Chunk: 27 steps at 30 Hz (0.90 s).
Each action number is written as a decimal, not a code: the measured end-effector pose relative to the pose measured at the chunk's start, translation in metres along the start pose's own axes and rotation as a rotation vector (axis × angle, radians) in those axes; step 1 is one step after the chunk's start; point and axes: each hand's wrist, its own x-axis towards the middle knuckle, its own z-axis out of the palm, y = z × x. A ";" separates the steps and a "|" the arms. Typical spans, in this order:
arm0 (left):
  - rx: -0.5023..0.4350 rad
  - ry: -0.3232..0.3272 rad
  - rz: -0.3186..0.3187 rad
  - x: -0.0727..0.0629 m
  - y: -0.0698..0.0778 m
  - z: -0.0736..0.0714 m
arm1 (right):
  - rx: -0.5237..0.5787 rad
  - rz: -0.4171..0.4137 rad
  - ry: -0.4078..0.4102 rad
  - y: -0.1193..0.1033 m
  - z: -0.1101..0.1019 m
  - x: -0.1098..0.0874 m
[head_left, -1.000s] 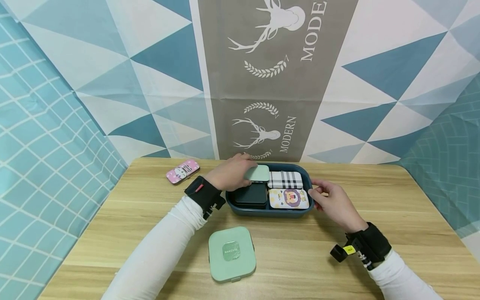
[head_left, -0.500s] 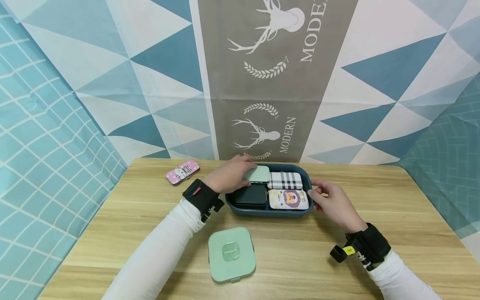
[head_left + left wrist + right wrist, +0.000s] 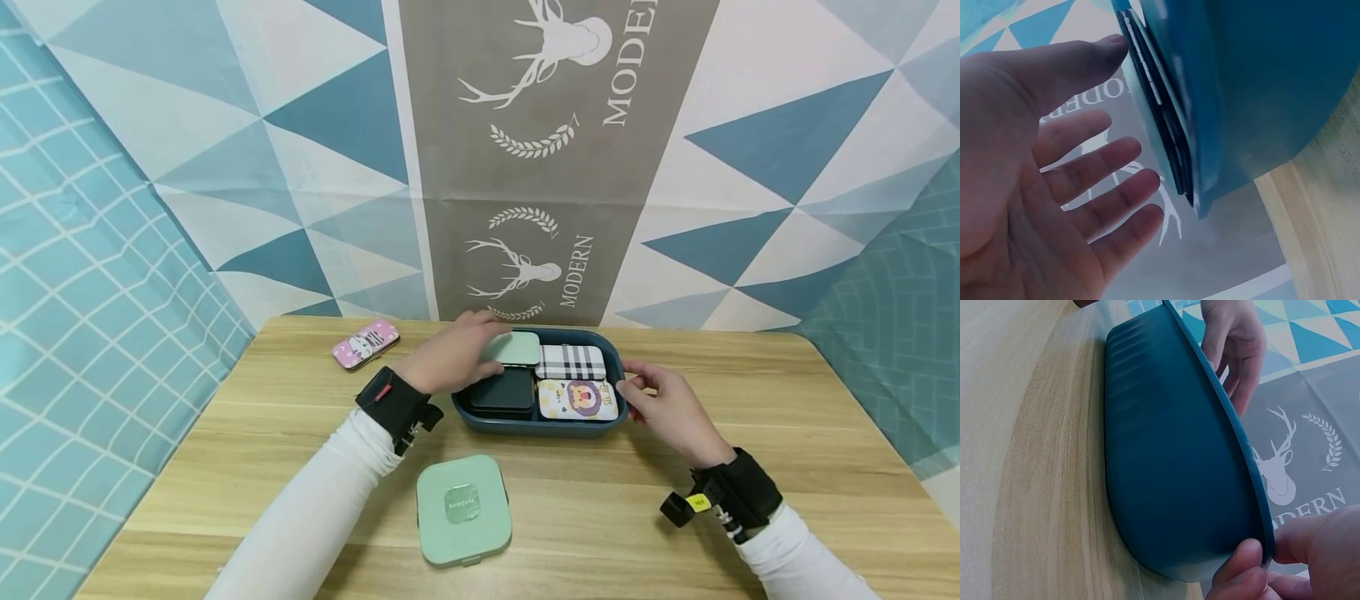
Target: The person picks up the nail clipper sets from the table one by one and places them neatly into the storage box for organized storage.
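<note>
My right hand (image 3: 671, 408) pinches the right end of a dark blue storage box (image 3: 540, 427), its rim between thumb and fingers in the right wrist view. Inside lie a mint-green case (image 3: 521, 347) at back left, a black case (image 3: 502, 390) at front left, a plaid case (image 3: 572, 362) at back right and a lion-print case (image 3: 577, 400) at front right. Over the left end, my left hand (image 3: 457, 357) has its fingertips beside the mint-green case, partly covering it. The left wrist view shows that hand (image 3: 1047, 169) with fingers spread and loosely extended, gripping nothing.
A square mint-green manicure case (image 3: 465, 521) lies on the wooden table (image 3: 600, 525) in front of the box. To the left rests a small pink cartoon case (image 3: 366, 344). Patterned cloth (image 3: 525, 167) rises behind the table's back edge.
My left hand has drawn slightly left, exposing a little more of the mint-green case. The right hand and the box have stayed in place.
</note>
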 end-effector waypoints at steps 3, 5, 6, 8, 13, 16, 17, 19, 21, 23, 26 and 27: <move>-0.012 0.020 -0.006 -0.002 0.001 -0.002 | 0.001 0.000 0.000 0.000 0.000 0.000; -0.020 0.038 -0.013 -0.003 0.002 -0.003 | 0.002 -0.002 0.000 0.000 0.000 -0.001; -0.025 0.047 -0.017 -0.004 0.002 -0.004 | 0.003 -0.002 -0.001 -0.001 0.000 -0.001; -0.029 0.069 -0.023 -0.005 0.003 -0.005 | 0.005 -0.003 0.000 -0.001 0.000 -0.001; -0.024 0.119 -0.023 -0.010 0.004 -0.007 | 0.010 -0.011 0.000 -0.002 0.001 -0.001; -0.023 0.142 -0.016 -0.014 0.005 -0.009 | 0.011 -0.017 0.000 -0.002 0.001 -0.001; -0.024 0.149 -0.014 -0.015 0.005 -0.009 | 0.010 -0.018 -0.001 -0.002 0.001 -0.001; -0.025 0.157 -0.018 -0.018 0.006 -0.009 | 0.008 -0.014 0.000 -0.001 0.001 -0.001; -0.031 0.167 -0.024 -0.021 0.006 -0.010 | 0.006 -0.011 0.002 0.000 0.001 -0.001; -0.035 0.179 -0.033 -0.023 0.007 -0.011 | 0.006 -0.009 0.004 0.001 0.000 0.000; -0.036 0.205 -0.044 -0.026 0.007 -0.012 | 0.010 -0.011 0.005 0.002 0.000 0.000; -0.036 0.213 -0.049 -0.028 0.007 -0.013 | 0.011 -0.012 0.004 0.002 0.000 0.000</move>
